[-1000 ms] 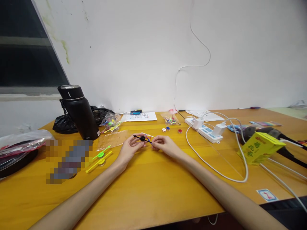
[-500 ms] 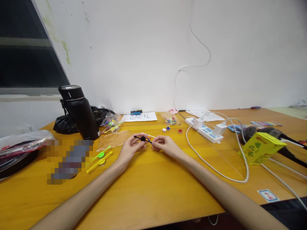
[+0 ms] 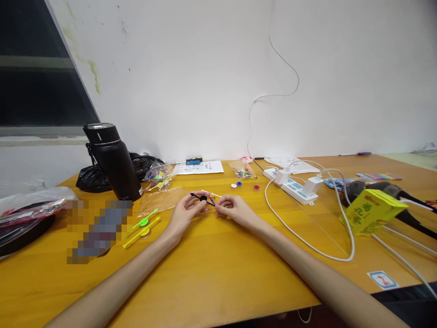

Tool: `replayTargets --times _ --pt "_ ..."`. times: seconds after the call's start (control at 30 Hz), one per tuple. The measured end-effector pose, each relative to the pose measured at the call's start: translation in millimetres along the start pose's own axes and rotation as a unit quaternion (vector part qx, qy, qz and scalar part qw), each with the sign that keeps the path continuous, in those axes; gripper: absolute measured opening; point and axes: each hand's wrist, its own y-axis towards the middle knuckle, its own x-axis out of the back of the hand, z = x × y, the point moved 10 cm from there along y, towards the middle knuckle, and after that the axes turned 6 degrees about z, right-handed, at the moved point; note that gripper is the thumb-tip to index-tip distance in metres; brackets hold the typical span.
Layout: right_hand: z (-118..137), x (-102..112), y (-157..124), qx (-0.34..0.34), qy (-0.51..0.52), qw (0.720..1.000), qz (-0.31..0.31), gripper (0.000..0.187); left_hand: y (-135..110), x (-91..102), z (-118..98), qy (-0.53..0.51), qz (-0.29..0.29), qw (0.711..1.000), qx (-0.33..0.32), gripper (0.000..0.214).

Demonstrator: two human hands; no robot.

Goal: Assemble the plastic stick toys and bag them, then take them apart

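Observation:
Between my two hands is a black arrow-shaped spinner [image 3: 203,198] with a round hub. My left hand [image 3: 187,210] pinches it near the hub, its arrow tip pointing left. The fingers of my right hand [image 3: 232,208] are closed at the spinner's other end. Just behind my fingertips lie a white arrow piece [image 3: 209,194] and a blue piece [image 3: 212,201], both partly hidden. Left of my left hand, a green arrow spinner [image 3: 143,222] and a yellow arrow spinner [image 3: 144,233] lie on the table. Small white [image 3: 234,186], blue [image 3: 239,184] and red [image 3: 256,187] discs lie beyond my right hand.
A black flask [image 3: 118,168] stands at the left. Bags of coloured spinners [image 3: 160,178] and a screwdriver [image 3: 194,161] lie at the back. To the right are a power strip [image 3: 293,187] with white cables and a yellow box [image 3: 373,212].
Hardly anything differs. Both hands keep their hold on the black spinner, with only a slight shift of my right fingers at its end.

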Motion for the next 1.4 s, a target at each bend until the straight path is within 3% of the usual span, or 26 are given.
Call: replayTargets --times 0.63,1.4 --pt "12 -18 -4 0.032 -0.017 0.998 0.055 0.024 3 2.6 3 0.006 -0.002 1.000 0.002 0.042" --pt "15 -28 -6 0.055 -0.074 0.993 0.074 0.015 6 8.9 7 0.053 0.006 0.999 0.013 0.041"
